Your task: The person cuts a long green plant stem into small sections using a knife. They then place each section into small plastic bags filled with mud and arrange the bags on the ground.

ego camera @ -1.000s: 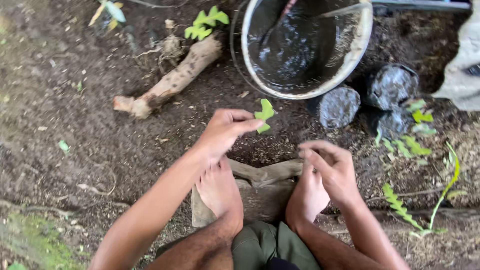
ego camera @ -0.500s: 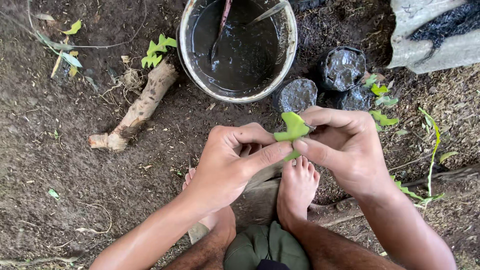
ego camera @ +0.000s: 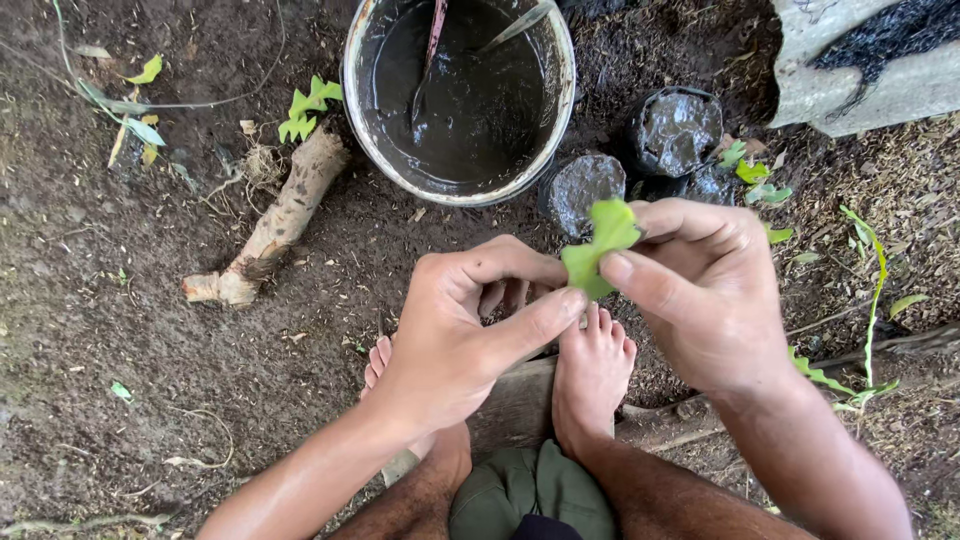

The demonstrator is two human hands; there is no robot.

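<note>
Two hands meet above bare feet: left hand (ego camera: 455,335) and right hand (ego camera: 700,290) pinch green seedling leaf (ego camera: 598,248); light grip advised, stem kept unbent.

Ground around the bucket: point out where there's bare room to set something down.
Bare dirt lies lower left, bordered by the log, the left hand and the frame edge. It is crowded on the right: the bucket, black pots and green sprouts sit close, and both hands, right hand included, hold a leaf.
</note>
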